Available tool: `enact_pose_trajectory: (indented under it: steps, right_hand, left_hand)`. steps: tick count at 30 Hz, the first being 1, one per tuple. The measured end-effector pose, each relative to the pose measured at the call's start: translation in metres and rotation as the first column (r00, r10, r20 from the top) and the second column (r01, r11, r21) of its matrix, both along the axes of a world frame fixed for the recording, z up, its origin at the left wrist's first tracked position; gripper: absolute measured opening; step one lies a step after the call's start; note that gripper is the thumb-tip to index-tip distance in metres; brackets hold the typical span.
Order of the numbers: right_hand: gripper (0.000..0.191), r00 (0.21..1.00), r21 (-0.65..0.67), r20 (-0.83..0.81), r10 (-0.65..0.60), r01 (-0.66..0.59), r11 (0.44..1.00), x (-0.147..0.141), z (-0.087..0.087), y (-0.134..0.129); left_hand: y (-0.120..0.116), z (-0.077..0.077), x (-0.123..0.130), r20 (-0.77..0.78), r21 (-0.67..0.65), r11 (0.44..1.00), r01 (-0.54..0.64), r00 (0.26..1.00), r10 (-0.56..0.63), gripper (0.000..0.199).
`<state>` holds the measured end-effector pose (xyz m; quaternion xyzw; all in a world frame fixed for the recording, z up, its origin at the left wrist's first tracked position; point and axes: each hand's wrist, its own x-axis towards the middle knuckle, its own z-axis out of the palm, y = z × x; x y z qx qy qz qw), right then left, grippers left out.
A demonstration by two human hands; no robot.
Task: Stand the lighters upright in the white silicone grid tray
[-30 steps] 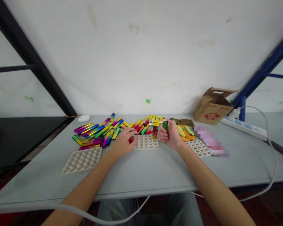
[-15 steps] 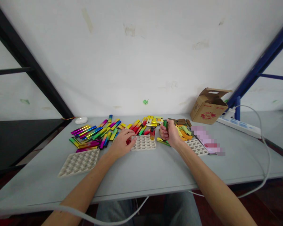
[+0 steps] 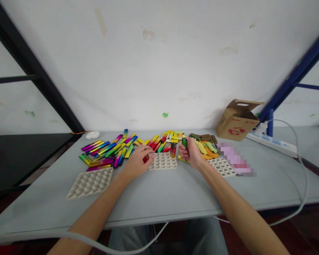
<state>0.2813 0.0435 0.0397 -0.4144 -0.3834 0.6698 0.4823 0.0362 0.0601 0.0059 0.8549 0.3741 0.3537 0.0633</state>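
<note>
My right hand (image 3: 190,152) is closed in a fist around a green lighter (image 3: 184,142), whose top sticks up past the fingers. At the left end of the middle egg-crate-like tray (image 3: 163,163), my left hand (image 3: 141,161) curls its fingers and thumb around a dark red lighter (image 3: 146,158), mostly hidden by the hand. An amber lighter (image 3: 172,150) stands upright at the tray's right back corner. Behind and left of my left hand lie many shiny multicoloured lighter sleeves (image 3: 106,150). Yellow and orange pieces (image 3: 208,150) lie just right of my right hand.
A second moulded tray (image 3: 90,182) sits at the front left and a third tray (image 3: 222,166) at the right, beside a pinkish blurred flat object (image 3: 235,157). An open cardboard box (image 3: 236,122) and a white power strip (image 3: 272,143) with a cable stand at the back right.
My right hand has shifted slightly left and down with the green lighter, nearer the amber one. My left hand stays at the tray. The whole view has moved slightly.
</note>
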Motion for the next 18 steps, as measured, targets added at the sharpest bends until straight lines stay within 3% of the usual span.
enact_pose_trajectory:
  steps: [12,18]
  right_hand:
    - [0.047,0.997,0.101,0.073,-0.007,0.000,0.995,-0.011,0.006,-0.013]
    - [0.042,0.998,0.093,0.022,0.056,-0.057,0.994,-0.013,0.009,-0.020]
  left_hand:
    - [0.001,-0.001,0.000,-0.013,-0.006,1.000,0.009,1.000,-0.009,0.020]
    - [0.002,-0.001,0.001,-0.011,0.020,1.000,0.008,1.000,-0.008,0.022]
